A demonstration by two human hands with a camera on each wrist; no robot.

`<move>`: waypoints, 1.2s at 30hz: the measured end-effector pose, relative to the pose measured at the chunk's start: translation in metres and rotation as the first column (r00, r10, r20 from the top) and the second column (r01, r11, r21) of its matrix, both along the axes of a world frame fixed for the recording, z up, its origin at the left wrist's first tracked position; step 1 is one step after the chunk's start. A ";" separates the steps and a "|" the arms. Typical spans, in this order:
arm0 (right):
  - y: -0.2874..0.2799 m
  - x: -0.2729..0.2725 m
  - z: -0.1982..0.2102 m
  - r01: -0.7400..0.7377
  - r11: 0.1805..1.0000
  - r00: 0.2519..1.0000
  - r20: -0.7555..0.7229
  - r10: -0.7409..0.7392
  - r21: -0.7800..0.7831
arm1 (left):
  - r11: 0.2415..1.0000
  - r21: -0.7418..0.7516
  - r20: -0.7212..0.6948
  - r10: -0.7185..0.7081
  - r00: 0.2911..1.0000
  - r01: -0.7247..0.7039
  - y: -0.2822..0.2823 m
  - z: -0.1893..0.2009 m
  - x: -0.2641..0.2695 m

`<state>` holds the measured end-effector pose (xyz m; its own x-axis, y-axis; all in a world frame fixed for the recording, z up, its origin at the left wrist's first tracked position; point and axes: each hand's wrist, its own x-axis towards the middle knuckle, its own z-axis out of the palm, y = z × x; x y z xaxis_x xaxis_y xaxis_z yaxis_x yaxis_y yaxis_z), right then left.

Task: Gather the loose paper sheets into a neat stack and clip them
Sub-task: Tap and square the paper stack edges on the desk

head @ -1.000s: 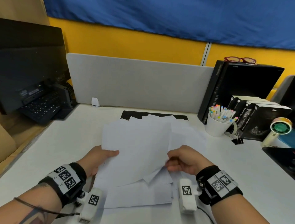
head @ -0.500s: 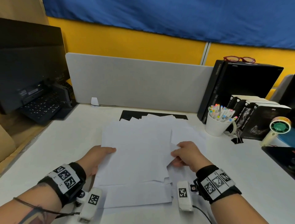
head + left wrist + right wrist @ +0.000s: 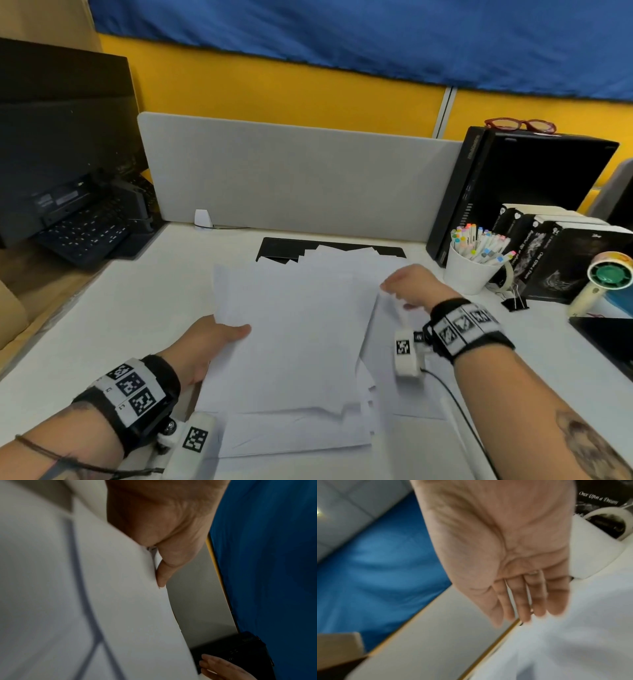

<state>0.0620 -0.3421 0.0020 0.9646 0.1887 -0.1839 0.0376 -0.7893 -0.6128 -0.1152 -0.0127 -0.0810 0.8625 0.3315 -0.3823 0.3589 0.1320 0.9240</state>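
Paper sheets: loosely overlapped, unclipped.
Left hand: pinches the sheets' left edge, anchoring them.
Right hand: fingers straight, empty, reaching far right strays.

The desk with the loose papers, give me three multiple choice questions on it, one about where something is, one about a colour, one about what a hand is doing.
1. Where is the binder clip?
A. On the paper sheets
B. On the desk beside the white marker cup
C. In the left hand

2. What colour are the glasses on the black computer case?
A. Red
B. Green
C. White

3. What is the left hand doing?
A. Resting flat on the desk
B. Holding a marker
C. Gripping the paper sheets by their left edge

Answers: 1 B, the clip lies by the cup's base. 2 A, the frames are red. 3 C, its thumb lies on top of the sheets.
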 end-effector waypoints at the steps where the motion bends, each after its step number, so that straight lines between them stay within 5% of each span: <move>1: -0.004 0.021 -0.004 0.056 0.998 0.996 0.071 -0.053 -0.036 | 1.000 0.002 0.000 -0.001 1.000 0.001 0.001 -0.001 0.000; 7: -0.005 0.071 -0.016 -0.100 0.977 0.995 -0.039 0.094 -0.187 | 1.000 0.000 -0.001 0.000 1.000 0.000 0.002 -0.001 0.000; 11: 0.002 0.081 -0.013 -0.204 0.855 0.979 -0.111 0.172 -0.477 | 1.000 -0.012 -0.003 0.008 1.000 -0.008 0.000 0.000 0.000; 15: 0.007 0.089 -0.008 -0.209 0.797 0.977 -0.153 0.148 -0.567 | 1.000 -0.018 -0.014 0.017 1.000 -0.018 -0.001 0.003 -0.001; 23: 0.022 0.075 0.025 -0.089 0.788 0.989 0.043 0.145 -0.609 | 0.999 -0.014 -0.042 0.035 0.999 -0.035 -0.001 0.001 -0.001; 25: 0.023 0.067 0.046 0.096 0.879 0.962 0.271 0.040 -0.468 | 0.999 -0.007 -0.037 0.033 0.999 -0.033 -0.001 0.001 -0.001; 27: 0.019 0.055 0.065 0.253 0.954 0.847 0.514 -0.138 -0.161 | 1.000 0.001 -0.047 0.029 0.998 -0.029 0.000 0.002 -0.002; 29: 0.016 0.032 0.084 0.201 0.960 0.773 0.571 -0.277 0.193 | 0.999 0.007 -0.052 0.043 0.998 -0.043 0.011 -0.012 0.003; 32: 0.020 -0.007 0.095 0.055 0.745 0.849 0.362 -0.385 0.665 | 0.998 -0.043 -0.067 0.047 0.997 -0.050 0.042 -0.064 0.025; 34: 0.026 -0.026 0.079 0.059 0.536 0.946 0.124 -0.299 0.842 | 0.994 -0.074 -0.049 0.079 0.996 -0.083 0.030 -0.042 0.016; 36: 0.036 -0.042 0.050 0.157 0.516 0.986 -0.101 -0.136 0.842 | 0.992 -0.053 -0.051 0.111 0.993 -0.114 0.001 0.004 -0.003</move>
